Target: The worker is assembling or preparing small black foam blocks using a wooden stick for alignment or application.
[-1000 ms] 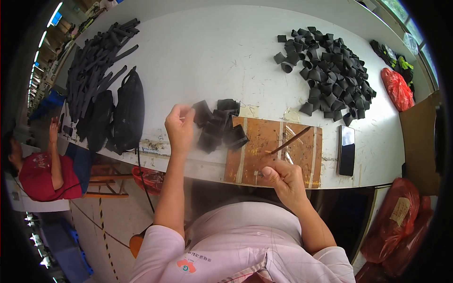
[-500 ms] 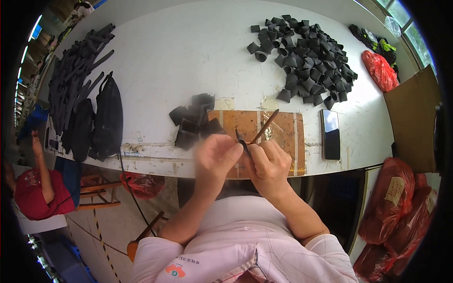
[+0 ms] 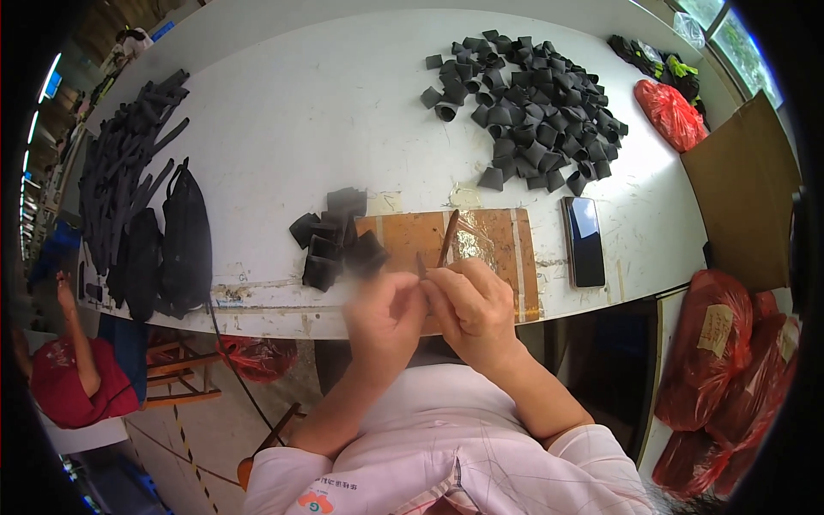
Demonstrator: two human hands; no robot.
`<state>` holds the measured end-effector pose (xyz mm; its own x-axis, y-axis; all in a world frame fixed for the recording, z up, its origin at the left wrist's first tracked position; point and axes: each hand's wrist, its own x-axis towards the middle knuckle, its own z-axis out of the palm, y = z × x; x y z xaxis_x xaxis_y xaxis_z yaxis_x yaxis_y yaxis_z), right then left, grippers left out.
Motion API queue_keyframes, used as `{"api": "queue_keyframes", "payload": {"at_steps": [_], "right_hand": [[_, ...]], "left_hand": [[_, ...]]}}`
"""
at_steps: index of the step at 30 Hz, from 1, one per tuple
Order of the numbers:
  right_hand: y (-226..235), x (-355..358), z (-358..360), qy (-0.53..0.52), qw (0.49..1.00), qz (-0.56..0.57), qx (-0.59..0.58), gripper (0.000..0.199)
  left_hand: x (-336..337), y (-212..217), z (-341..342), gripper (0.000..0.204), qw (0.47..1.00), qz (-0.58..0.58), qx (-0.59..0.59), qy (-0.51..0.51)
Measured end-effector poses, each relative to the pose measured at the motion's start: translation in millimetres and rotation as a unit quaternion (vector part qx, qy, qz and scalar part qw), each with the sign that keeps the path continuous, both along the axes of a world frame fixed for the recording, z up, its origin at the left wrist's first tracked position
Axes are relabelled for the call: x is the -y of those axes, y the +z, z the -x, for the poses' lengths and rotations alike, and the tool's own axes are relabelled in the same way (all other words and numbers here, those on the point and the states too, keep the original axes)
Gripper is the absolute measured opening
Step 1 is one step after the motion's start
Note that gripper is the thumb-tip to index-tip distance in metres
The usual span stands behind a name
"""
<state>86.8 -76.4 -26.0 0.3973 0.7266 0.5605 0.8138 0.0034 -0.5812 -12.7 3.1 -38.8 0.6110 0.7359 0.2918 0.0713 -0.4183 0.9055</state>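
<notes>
My right hand (image 3: 472, 302) is closed, with a thin brown stick-like tool (image 3: 450, 236) rising from its fingers. My left hand (image 3: 382, 316), blurred by motion, is curled with its fingertips against the right hand's. A narrow dark tip (image 3: 421, 264) pokes up where the hands meet; the rest of it is hidden by the fingers. Both hands are over the near edge of a brown board (image 3: 506, 257). Just beyond my left hand lies a small cluster of black folded fabric pieces (image 3: 323, 249).
A large heap of short black tubes (image 3: 549, 120) covers the far right. Black strips (image 3: 129, 163) and a black pouch (image 3: 186, 240) lie left. A phone (image 3: 584, 242), a red bag (image 3: 671, 114) and cardboard (image 3: 738, 180) are right. A person in red (image 3: 77, 373) sits at left.
My view has shifted, so the table things sit further left. The brown tool has turned more upright. The black piece between my hands, plainer before, is now mostly covered by fingers.
</notes>
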Motion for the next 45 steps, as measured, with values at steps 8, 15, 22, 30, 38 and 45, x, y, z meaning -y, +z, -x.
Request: {"api": "queue_keyframes", "payload": {"at_steps": [8,15,22,30,38,45], "right_hand": [[-16.1,-7.1,-0.9,-0.063,0.994,-0.007,-0.086,0.018],[-8.0,5.3,-13.7,0.135,0.591,-0.024,-0.795,0.003],[36.8,3.1,-27.5,0.174,0.734,0.012,-0.656,0.022],[35.8,-28.4,-60.4,0.239,0.763,0.025,-0.600,0.026],[34.8,-17.4,-46.2,0.066,0.916,-0.036,-0.394,0.031],[42.1,-11.0,-34.4,0.015,0.994,-0.099,-0.033,0.038]], "left_hand": [[-9.7,13.5,-8.7,0.013,0.868,0.465,0.177,-0.005],[-1.3,20.7,-12.1,0.012,0.956,0.269,0.118,-0.013],[-22.9,37.5,-18.4,0.015,0.761,0.578,0.253,-0.151],[-47.6,51.5,-35.3,0.016,0.695,0.647,0.239,-0.202],[-33.6,57.1,-40.6,0.028,0.976,0.106,0.172,-0.078],[-30.4,62.2,-40.3,0.007,0.972,0.052,0.183,-0.136]]}}
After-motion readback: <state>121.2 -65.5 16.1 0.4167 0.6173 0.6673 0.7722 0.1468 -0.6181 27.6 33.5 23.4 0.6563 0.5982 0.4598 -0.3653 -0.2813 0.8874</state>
